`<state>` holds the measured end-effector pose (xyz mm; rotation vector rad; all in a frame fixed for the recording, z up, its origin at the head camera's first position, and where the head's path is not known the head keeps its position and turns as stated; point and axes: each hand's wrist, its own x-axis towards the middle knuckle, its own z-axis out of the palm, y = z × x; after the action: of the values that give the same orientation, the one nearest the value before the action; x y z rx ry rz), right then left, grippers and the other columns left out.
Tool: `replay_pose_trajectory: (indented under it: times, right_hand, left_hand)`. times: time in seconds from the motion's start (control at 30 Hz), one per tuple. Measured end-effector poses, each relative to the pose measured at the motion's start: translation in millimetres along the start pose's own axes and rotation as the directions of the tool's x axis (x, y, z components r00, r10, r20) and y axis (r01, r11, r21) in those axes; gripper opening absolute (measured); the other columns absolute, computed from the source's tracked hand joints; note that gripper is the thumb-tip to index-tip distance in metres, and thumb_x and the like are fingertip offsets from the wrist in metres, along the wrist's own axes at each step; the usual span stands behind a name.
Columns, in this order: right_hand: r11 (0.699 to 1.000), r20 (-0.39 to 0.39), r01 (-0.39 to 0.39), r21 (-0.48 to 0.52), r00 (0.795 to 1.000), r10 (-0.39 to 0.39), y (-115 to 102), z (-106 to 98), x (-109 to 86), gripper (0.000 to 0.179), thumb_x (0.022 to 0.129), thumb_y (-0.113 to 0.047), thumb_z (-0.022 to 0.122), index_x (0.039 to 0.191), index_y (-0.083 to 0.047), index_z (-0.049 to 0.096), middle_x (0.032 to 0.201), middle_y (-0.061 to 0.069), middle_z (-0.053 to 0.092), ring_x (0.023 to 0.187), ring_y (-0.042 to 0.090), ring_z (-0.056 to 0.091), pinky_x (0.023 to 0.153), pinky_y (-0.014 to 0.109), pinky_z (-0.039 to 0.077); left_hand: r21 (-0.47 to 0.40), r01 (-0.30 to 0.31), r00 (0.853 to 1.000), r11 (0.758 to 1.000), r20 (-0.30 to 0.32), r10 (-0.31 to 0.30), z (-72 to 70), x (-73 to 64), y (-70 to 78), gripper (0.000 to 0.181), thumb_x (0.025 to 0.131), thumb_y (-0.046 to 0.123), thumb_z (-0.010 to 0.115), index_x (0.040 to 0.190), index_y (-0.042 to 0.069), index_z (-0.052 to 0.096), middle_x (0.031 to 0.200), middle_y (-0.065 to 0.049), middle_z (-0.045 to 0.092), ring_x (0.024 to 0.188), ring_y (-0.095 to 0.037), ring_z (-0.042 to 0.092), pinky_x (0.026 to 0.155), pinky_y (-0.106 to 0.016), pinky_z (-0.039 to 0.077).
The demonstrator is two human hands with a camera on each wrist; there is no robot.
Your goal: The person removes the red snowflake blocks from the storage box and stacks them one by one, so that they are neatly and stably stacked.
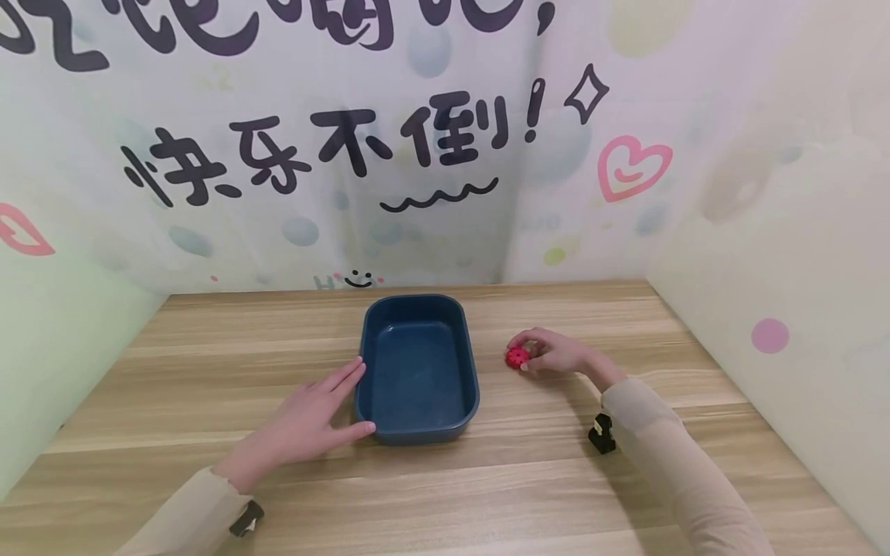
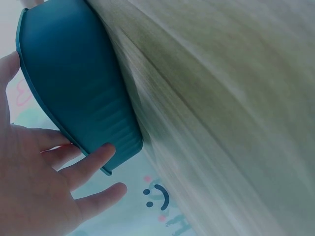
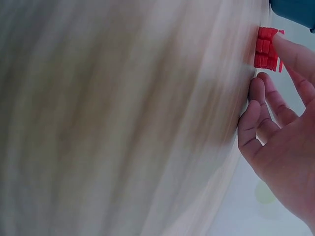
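A deep blue rectangular bin [image 1: 420, 439] with rounded corners stands on the wooden table, nothing inside it. My left hand [image 1: 306, 417] lies along its left side, fingers spread and fairly straight, fingertips and thumb at the rim. The left wrist view shows that hand [image 2: 34, 177] beside the bin's outer wall [image 2: 74, 73]. To the right of the bin, my right hand [image 1: 556, 353] pinches a small red wheel-like piece [image 1: 516, 357] with a ridged edge, low at the table. In the right wrist view the thumb presses on the red piece [image 3: 265, 49]; the other fingers curl below it.
The wooden table [image 1: 542, 494] runs back to a cloth backdrop [image 1: 445, 232] with black lettering and drawings. Pale walls [image 1: 827, 309] flank it on both sides. A small black device [image 1: 602, 434] sits at the right wrist, another black one [image 1: 246, 519] at the left.
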<state>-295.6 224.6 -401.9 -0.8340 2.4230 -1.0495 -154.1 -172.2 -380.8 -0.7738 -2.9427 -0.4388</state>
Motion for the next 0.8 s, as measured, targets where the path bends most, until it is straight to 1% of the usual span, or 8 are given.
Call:
replay_pose_trajectory:
  times: [0.13, 0.33, 0.43, 0.53, 0.6, 0.67, 0.73, 0.8]
  right_hand:
    - [1.0, 0.014, -0.013, 0.011, 1.0, 0.013, -0.2, 0.2, 1.1, 0.038, 0.08, -0.004, 0.062, 0.116, -0.003, 0.051, 0.108, 0.011, 0.046, 0.087, 0.023, 0.047, 0.077, 0.034, 0.038]
    - [1.0, 0.02, -0.013, 0.02, 1.0, 0.013, 3.0, -0.1, 2.9, 0.04, 0.08, -0.003, 0.061, 0.118, -0.003, 0.05, 0.11, 0.012, 0.047, 0.087, 0.024, 0.047, 0.076, 0.035, 0.039]
    - [1.0, 0.017, -0.005, 0.009, 1.0, 0.004, 2.9, -0.4, 2.5, 0.045, 0.08, -0.002, 0.061, 0.122, -0.003, 0.047, 0.114, 0.013, 0.047, 0.089, 0.025, 0.048, 0.078, 0.036, 0.039]
    - [1.0, 0.001, -0.002, 0.013, 1.0, 0.002, 2.5, -1.7, 0.5, 0.049, 0.08, -0.004, 0.061, 0.126, -0.002, 0.043, 0.119, 0.017, 0.046, 0.096, 0.028, 0.048, 0.082, 0.04, 0.039]
    - [1.0, -0.024, -0.002, 0.024, 1.0, 0.003, 2.6, -3.0, -2.0, 0.049, 0.082, -0.007, 0.06, 0.127, 0.0, 0.041, 0.12, 0.02, 0.044, 0.1, 0.032, 0.048, 0.084, 0.043, 0.038]
    - [0.999, -0.068, -0.005, 0.032, 0.998, 0.007, 2.1, -4.6, -5.8, 0.048, 0.084, -0.01, 0.058, 0.127, 0.001, 0.039, 0.121, 0.023, 0.044, 0.102, 0.035, 0.047, 0.085, 0.045, 0.038]
    - [0.999, -0.128, -0.001, 0.035, 0.992, 0.005, 1.1, -6.7, -11.3, 0.046, 0.086, -0.011, 0.055, 0.127, 0.002, 0.039, 0.121, 0.025, 0.043, 0.104, 0.036, 0.046, 0.085, 0.047, 0.037]
    - [1.0, -0.2, 0.016, 0.005, 0.98, -0.015, -0.7, -9.0, -17.7, 0.044, 0.087, -0.011, 0.053, 0.127, 0.003, 0.04, 0.121, 0.026, 0.043, 0.104, 0.038, 0.045, 0.085, 0.049, 0.037]
  left_hand:
    - [0.0, -0.001, 1.0, 1.0, 0.005, 0.001, -0.5, -0.1, 0.1, 0.083, 0.08, 0.062, 0.044, 0.137, 0.003, 0.029, 0.142, -0.009, 0.023, 0.118, -0.03, 0.038, 0.088, -0.053, 0.033]
    - [-0.001, 0.001, 1.0, 1.0, 0.011, -0.001, -0.7, -0.4, -0.6, 0.084, 0.08, 0.064, 0.041, 0.137, 0.003, 0.029, 0.142, -0.009, 0.023, 0.118, -0.03, 0.038, 0.088, -0.053, 0.033]
    - [-0.006, 0.002, 1.0, 1.0, 0.012, -0.002, -0.8, -0.4, -0.7, 0.085, 0.08, 0.064, 0.041, 0.137, 0.003, 0.028, 0.142, -0.009, 0.023, 0.118, -0.03, 0.038, 0.088, -0.053, 0.032]
    - [-0.009, 0.002, 1.0, 1.0, 0.009, -0.002, -0.9, -0.3, -0.7, 0.084, 0.08, 0.064, 0.042, 0.137, 0.003, 0.028, 0.142, -0.009, 0.023, 0.119, -0.03, 0.037, 0.088, -0.054, 0.032]
    - [-0.01, 0.003, 1.0, 1.0, 0.005, -0.003, -0.9, -0.2, -0.8, 0.084, 0.08, 0.063, 0.043, 0.137, 0.003, 0.029, 0.142, -0.009, 0.023, 0.119, -0.03, 0.038, 0.088, -0.053, 0.032]
    - [-0.007, 0.001, 1.0, 1.0, 0.002, -0.001, -0.4, 0.0, -1.5, 0.084, 0.08, 0.063, 0.044, 0.138, 0.004, 0.028, 0.143, -0.009, 0.023, 0.119, -0.03, 0.037, 0.088, -0.053, 0.032]
    - [-0.006, -0.004, 1.0, 1.0, -0.003, 0.004, 0.4, 0.2, -2.5, 0.084, 0.08, 0.063, 0.044, 0.138, 0.005, 0.028, 0.143, -0.009, 0.023, 0.119, -0.029, 0.038, 0.088, -0.053, 0.033]
    - [-0.02, -0.012, 1.0, 1.0, -0.009, 0.011, 1.3, -0.1, -4.2, 0.081, 0.081, 0.061, 0.044, 0.14, 0.008, 0.025, 0.143, -0.008, 0.022, 0.118, -0.029, 0.038, 0.088, -0.053, 0.032]
